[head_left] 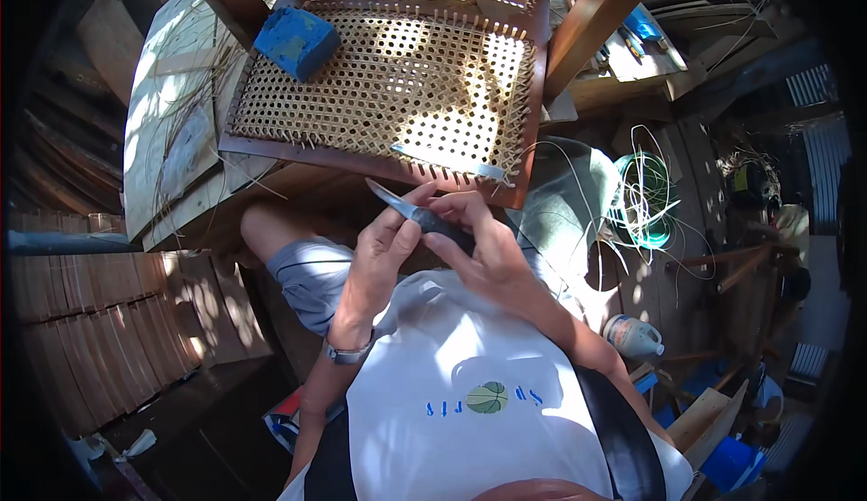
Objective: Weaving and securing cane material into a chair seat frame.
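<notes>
A knife point(391, 200) with a dark handle and a pale pointed blade is held over my lap. My right hand point(492, 252) is closed round its handle. The fingers of my left hand point(384, 250) pinch at the blade near the handle; whether a thin strip lies between them I cannot make out. Just beyond my hands is a woven cane seat panel point(361, 85) in a brown wooden frame point(298, 153), with small pegs along its near and far edges. A blue block point(296, 43) rests on its far left corner. A flat pale strip point(447, 161) lies along the near edge.
A coil of loose cane strands point(646, 198) sits in a green round container at the right. Nearer stands a plastic bottle point(632, 336). Wooden chair legs point(596, 22) rise beyond the seat. Tools lie on a far right surface. Stacked wooden pieces point(99, 293) fill the left side.
</notes>
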`<state>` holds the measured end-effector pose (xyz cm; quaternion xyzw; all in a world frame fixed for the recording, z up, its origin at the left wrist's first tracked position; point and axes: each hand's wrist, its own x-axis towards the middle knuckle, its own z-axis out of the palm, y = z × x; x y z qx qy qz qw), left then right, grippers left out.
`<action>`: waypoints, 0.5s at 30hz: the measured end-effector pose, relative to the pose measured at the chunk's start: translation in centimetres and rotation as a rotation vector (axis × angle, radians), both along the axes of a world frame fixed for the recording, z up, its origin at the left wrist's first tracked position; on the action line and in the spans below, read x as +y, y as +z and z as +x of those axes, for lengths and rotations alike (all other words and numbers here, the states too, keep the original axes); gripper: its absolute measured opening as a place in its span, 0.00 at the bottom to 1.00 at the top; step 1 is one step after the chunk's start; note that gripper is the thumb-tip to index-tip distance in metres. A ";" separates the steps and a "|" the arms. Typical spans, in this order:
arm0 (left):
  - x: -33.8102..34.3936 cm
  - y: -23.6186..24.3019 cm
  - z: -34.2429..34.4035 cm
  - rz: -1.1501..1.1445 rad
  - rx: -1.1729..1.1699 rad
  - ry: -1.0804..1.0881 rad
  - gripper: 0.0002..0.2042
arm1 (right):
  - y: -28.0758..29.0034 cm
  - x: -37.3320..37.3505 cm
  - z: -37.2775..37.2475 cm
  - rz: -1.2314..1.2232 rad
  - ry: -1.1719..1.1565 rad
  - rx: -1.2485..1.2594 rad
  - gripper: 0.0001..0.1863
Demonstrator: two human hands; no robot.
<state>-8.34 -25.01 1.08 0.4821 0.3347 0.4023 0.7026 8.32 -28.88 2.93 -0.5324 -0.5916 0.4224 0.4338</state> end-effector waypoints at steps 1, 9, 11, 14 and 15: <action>-0.3 -0.3 0.2 -0.066 -0.065 -0.003 0.31 | 0.1 0.0 -0.9 -0.058 0.044 -0.018 0.20; 0.2 -3.0 -5.0 -0.286 -0.265 0.148 0.26 | -0.5 -1.0 -0.9 -0.161 0.149 -0.160 0.18; 0.3 -3.3 -5.8 -0.146 -0.103 0.240 0.26 | -0.8 -1.2 -1.2 -0.098 0.115 -0.214 0.18; -0.1 -3.2 -5.7 -0.049 -0.042 0.181 0.26 | -0.9 -1.2 -2.0 -0.025 0.104 -0.282 0.19; -0.3 -3.0 -5.5 0.021 -0.011 0.142 0.26 | -0.9 -1.0 -2.3 0.007 0.118 -0.301 0.19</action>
